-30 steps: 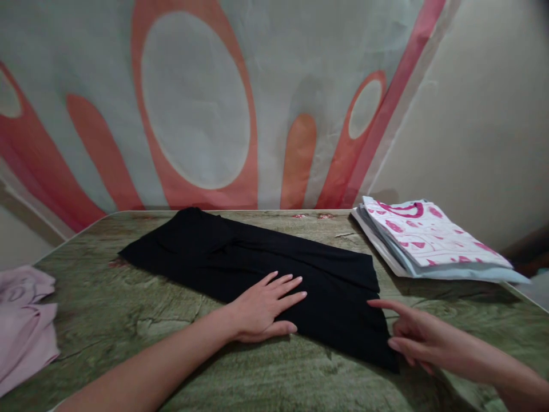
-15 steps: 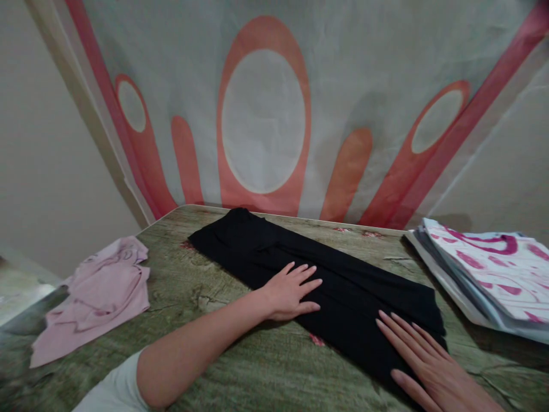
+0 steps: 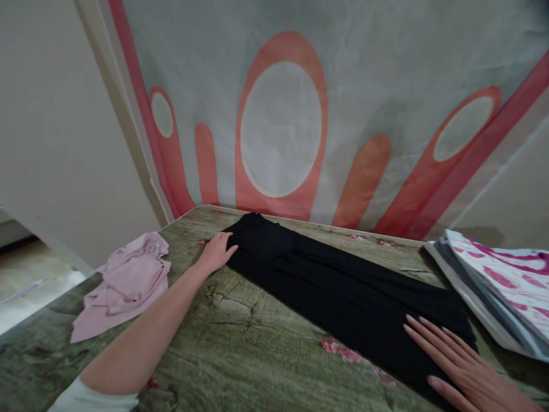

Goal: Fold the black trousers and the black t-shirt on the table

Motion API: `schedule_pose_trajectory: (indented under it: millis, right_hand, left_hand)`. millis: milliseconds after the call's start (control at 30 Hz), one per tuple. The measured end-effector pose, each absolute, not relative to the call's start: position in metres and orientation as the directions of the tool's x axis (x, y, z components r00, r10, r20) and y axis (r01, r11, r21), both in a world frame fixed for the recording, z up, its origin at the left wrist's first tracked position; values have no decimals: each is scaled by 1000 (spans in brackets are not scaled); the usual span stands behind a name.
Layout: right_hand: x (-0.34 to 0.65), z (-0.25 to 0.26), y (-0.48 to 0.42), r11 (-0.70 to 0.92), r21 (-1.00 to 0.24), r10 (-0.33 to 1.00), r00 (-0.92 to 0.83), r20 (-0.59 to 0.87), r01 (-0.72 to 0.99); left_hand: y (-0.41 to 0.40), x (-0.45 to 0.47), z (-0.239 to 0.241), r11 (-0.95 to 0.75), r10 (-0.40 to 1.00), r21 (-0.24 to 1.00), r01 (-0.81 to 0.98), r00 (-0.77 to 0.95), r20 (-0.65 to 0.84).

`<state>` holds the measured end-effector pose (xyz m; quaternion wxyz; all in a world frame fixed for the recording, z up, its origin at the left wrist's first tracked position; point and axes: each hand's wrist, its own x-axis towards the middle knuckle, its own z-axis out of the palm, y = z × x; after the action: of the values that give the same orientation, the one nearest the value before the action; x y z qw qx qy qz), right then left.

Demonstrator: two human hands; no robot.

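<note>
A black garment (image 3: pixel 334 286) lies folded into a long strip across the green wood-patterned table (image 3: pixel 240 349). My left hand (image 3: pixel 217 253) reaches out to its far left end and rests at the edge of the cloth, fingers curled loosely over it. My right hand (image 3: pixel 458 366) lies flat on the near right end of the garment, fingers stretched out and apart.
A crumpled pink garment (image 3: pixel 124 283) lies near the table's left edge. A stack of folded clothes (image 3: pixel 501 292), topped by a white piece with pink print, sits at the right. A banner with red ovals (image 3: pixel 283 126) hangs behind the table.
My left hand slid from the middle of the black garment to its far left end. My right hand stayed flat on the right end. The view turned further left.
</note>
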<state>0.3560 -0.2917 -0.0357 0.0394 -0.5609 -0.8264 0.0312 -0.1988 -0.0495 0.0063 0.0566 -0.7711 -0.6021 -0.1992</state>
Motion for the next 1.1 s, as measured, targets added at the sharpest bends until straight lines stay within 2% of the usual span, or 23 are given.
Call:
schedule_pose_trajectory:
  millis: [167, 367, 500, 667, 867, 967, 1100]
  right_hand:
    - [354, -12, -267, 383, -124, 919, -391, -43, 915]
    - [359, 5, -258, 381, -135, 913, -396, -103, 914]
    - [365, 7, -259, 385, -145, 910, -401, -102, 911]
    - [342, 14, -248, 408, -158, 907, -419, -44, 899]
    - [267, 25, -218, 558, -236, 821, -571, 16, 796]
    - [244, 19, -210, 615, -258, 773, -635, 8, 745]
    - [241, 6, -206, 636, -246, 757, -654, 10, 732]
  left_hand:
    - [-44, -243, 2, -164, 946, 300, 940, 63, 319]
    - [-41, -254, 0, -61, 975, 276, 959, -3, 224]
    - [-41, -257, 2, -141, 974, 272, 952, 84, 210]
    - [-48, -248, 12, -252, 938, 330, 910, 146, 314]
    - [-50, -246, 16, -319, 910, 386, 866, 166, 380]
    - [-50, -251, 14, -310, 910, 354, 883, 167, 380]
    - [-51, -259, 12, -181, 947, 205, 962, 114, 300]
